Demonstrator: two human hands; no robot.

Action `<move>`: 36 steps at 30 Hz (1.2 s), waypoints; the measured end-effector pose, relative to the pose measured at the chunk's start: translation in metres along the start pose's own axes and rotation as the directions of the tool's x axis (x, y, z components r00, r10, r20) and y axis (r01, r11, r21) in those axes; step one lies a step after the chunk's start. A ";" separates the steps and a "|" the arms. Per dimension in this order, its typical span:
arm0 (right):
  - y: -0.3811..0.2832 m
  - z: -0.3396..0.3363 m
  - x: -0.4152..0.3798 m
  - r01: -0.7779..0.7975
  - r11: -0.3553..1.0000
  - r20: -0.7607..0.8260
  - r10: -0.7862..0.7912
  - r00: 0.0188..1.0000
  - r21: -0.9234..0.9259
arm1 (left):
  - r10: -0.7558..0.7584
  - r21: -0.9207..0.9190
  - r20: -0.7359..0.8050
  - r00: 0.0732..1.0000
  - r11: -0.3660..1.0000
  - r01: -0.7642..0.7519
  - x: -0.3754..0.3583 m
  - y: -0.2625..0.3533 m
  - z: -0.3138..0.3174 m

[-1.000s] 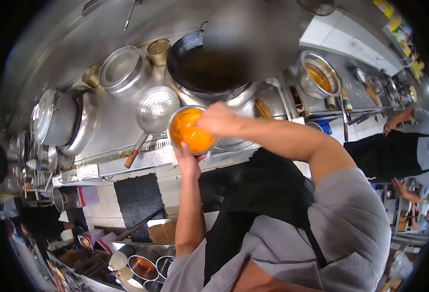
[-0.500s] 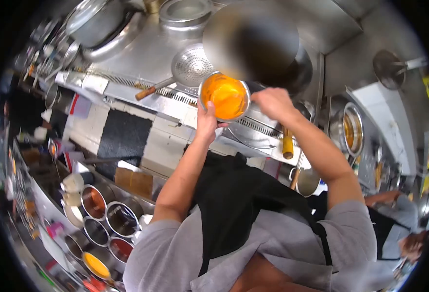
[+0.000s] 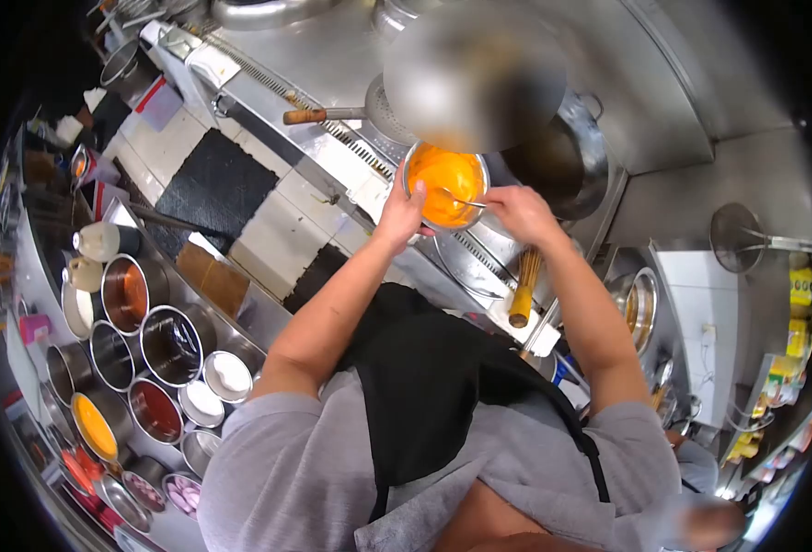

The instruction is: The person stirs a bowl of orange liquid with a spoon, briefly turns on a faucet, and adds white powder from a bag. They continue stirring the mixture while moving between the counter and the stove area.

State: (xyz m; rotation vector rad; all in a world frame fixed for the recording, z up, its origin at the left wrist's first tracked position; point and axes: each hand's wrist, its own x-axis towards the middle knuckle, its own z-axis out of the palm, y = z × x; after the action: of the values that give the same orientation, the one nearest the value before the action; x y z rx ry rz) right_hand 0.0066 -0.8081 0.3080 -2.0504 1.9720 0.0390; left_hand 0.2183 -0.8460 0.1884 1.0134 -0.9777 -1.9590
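Observation:
My left hand (image 3: 402, 217) is wrapped round the side of a metal bowl (image 3: 484, 175), its thumb over the rim. Bright orange liquid (image 3: 443, 170) covers the bottom and streaks the inner wall. Closed on the handle of a slim metal spoon (image 3: 466, 201), my right hand (image 3: 522, 213) is at the bowl's right side, with the spoon's end in the liquid. Behind the bowl lies a perforated skimmer (image 3: 383, 112) with a wooden handle. To the right, a dark wok (image 3: 567, 161) sits on the stove, partly hidden by a blurred area.
A bamboo brush (image 3: 525, 290) stands at the stove edge below my right forearm. On the left, a counter holds several metal pots, including one of red sauce (image 3: 155, 411) and one of yellow liquid (image 3: 95, 426). A black mat (image 3: 217, 189) lies on the tiled floor.
The view has turned and shifted. The spoon now shows with its end in the orange liquid, and my right hand sits closer to the bowl's rim. My left hand keeps its hold.

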 end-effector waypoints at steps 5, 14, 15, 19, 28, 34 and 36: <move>-0.005 0.002 0.002 -0.129 0.990 -0.172 0.118 0.978 -0.056 | -0.052 0.014 -0.002 0.999 0.999 0.052 -0.003 0.006 -0.016; -0.015 0.042 -0.008 -0.224 0.966 -0.151 0.243 0.958 0.133 | -0.092 0.053 0.009 0.996 0.994 0.091 0.001 0.021 -0.031; -0.017 0.048 -0.013 -0.152 0.987 -0.102 0.157 0.982 0.060 | -0.089 0.054 0.012 0.996 0.995 0.088 0.002 0.019 -0.033; -0.018 0.036 -0.006 -0.151 0.945 0.015 0.153 0.988 0.292 | -0.061 0.097 -0.003 0.998 0.993 0.061 0.004 0.016 -0.040; -0.043 0.036 0.008 -0.168 0.986 -0.136 0.169 0.976 0.020 | -0.077 0.090 0.037 0.996 0.993 0.074 -0.005 0.017 -0.037; -0.029 0.014 0.013 -0.095 0.988 0.121 0.110 0.987 -0.123 | -0.052 0.072 0.022 0.998 0.996 0.050 -0.008 0.005 -0.043; -0.052 -0.001 0.021 -0.145 0.954 0.088 0.173 0.981 -0.264 | -0.040 0.033 0.020 0.999 0.999 0.039 -0.011 0.001 -0.030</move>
State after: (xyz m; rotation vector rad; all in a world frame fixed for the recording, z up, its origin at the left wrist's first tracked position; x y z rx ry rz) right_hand 0.0591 -0.8276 0.3144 -1.9810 2.1519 0.4555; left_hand 0.2496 -0.8458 0.1802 1.0400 -1.0111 -1.9948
